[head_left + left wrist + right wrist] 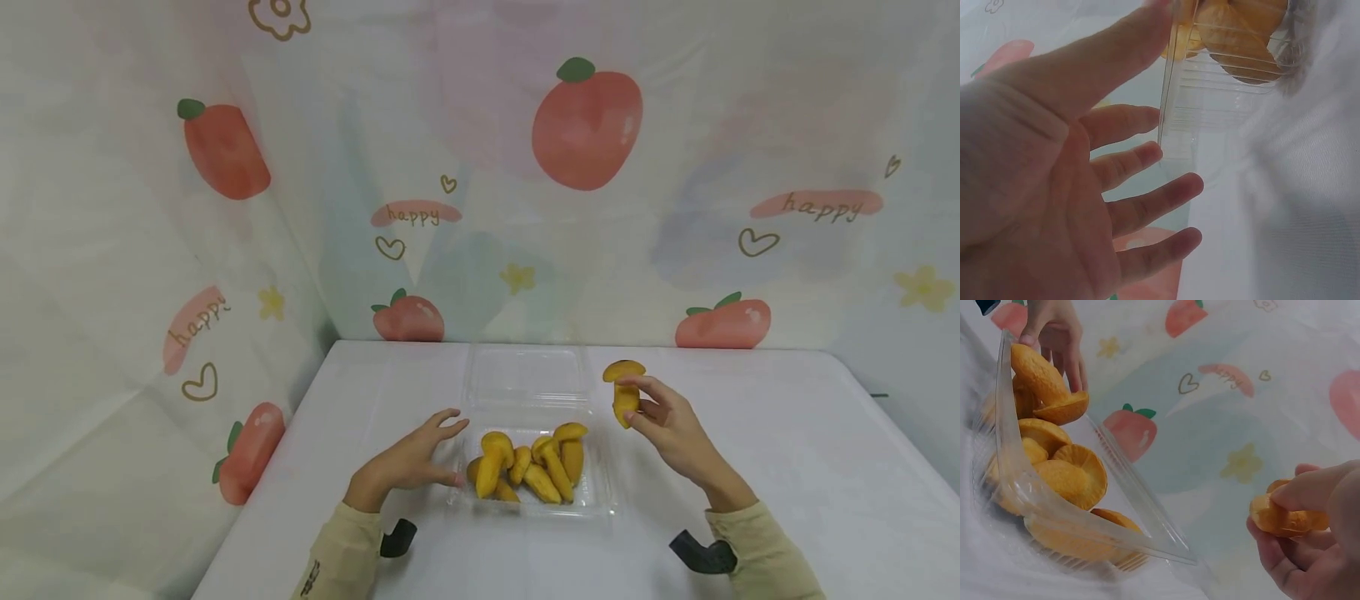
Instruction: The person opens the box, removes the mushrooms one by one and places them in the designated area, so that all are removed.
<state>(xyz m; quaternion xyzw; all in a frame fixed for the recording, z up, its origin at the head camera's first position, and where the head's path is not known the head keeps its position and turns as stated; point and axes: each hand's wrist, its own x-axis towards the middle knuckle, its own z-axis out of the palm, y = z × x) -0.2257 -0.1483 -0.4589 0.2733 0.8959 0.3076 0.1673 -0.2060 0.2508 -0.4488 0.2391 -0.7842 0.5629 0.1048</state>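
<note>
A clear plastic box [592,500] holds several yellow mushrooms [557,471], piled loosely. To its right, my right hand [678,437] pinches one yellow mushroom [626,400] by the stem above the table, cap up. The right wrist view shows thumb and fingers of that hand [1310,531] round the mushroom [1272,515]. At the box's left side, my left hand [412,458] has its fingers spread, the thumb at the rim. In the left wrist view the left hand [1072,169] has relaxed fingers beside the box wall [1175,81].
The box's clear lid [525,375] lies folded back behind it, towards the table's far edge. A white cloth covers the table [750,417]. Behind and to the left hangs a patterned sheet [465,125] with fruit drawings. A dark curved piece is by each sleeve.
</note>
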